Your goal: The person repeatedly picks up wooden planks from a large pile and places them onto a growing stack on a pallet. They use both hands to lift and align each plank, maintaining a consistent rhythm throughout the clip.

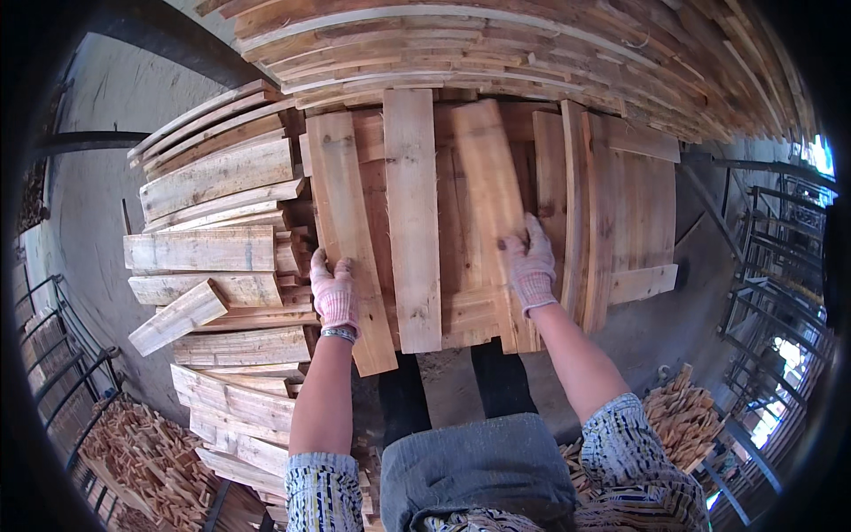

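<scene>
Both of my hands wear pale pinkish work gloves. My left hand (pixel 334 291) is closed at the left edge of a long wooden board (pixel 339 195), which lies slightly tilted over other boards. Closed on the right edge of another wooden board (pixel 489 160) is my right hand (pixel 533 268); that board leans to the left at its far end and looks smeared by motion. Between the two, a pale, rough-sawn plank (pixel 411 213) lies straight, touched by neither hand. Beneath them are reddish boards (pixel 456 204), partly covered. The undersides of both grips are hidden.
A tall stack of long boards (pixel 461 53) stands across the far side. Shorter planks (pixel 213 248) are piled unevenly at the left. More boards (pixel 598 213) stand on edge at the right. Stick piles (pixel 146 452) and metal racks (pixel 771 257) flank the area.
</scene>
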A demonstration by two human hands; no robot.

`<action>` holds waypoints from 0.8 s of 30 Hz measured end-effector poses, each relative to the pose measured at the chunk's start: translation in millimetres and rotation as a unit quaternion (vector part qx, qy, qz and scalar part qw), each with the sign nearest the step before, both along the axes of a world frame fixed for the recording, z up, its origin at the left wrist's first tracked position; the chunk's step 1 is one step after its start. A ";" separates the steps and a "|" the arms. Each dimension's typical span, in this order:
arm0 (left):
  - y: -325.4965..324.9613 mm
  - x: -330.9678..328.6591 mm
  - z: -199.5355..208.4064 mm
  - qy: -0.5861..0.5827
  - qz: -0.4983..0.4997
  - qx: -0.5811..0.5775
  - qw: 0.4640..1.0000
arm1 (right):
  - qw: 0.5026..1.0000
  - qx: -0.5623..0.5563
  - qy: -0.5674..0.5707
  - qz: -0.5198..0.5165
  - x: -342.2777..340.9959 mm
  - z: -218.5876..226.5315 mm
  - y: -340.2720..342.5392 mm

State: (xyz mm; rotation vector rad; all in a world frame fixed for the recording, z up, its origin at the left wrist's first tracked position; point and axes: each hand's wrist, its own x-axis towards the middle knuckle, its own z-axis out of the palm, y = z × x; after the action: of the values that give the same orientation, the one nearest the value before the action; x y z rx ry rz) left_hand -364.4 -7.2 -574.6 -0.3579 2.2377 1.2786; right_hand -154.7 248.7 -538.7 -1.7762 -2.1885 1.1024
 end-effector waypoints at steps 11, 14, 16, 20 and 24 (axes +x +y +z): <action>11.2 -30.4 -2.7 -0.004 -0.102 -0.079 0.992 | 0.983 0.065 -0.129 0.113 -155.8 -5.6 -104.2; -7.8 -35.3 -3.8 0.007 -0.121 -0.080 0.989 | 0.984 0.012 -0.113 0.139 -136.6 1.6 -106.1; -18.5 -32.3 -2.1 0.043 -0.122 -0.067 0.989 | 0.974 0.020 -0.130 0.182 -125.8 -3.9 -110.5; 2.4 -31.2 5.8 0.071 -0.200 -0.219 0.952 | 0.980 0.056 -0.092 0.170 -166.5 -13.1 -151.9; -8.8 -47.7 6.4 0.030 -0.218 -0.236 0.946 | 0.980 0.066 -0.073 0.171 -159.3 -5.0 -153.8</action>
State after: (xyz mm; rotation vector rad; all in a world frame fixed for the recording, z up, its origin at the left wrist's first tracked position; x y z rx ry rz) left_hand -412.1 -16.0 -568.2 0.0185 2.4780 0.5270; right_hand -314.1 94.8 -543.7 -1.5057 -2.6608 0.8774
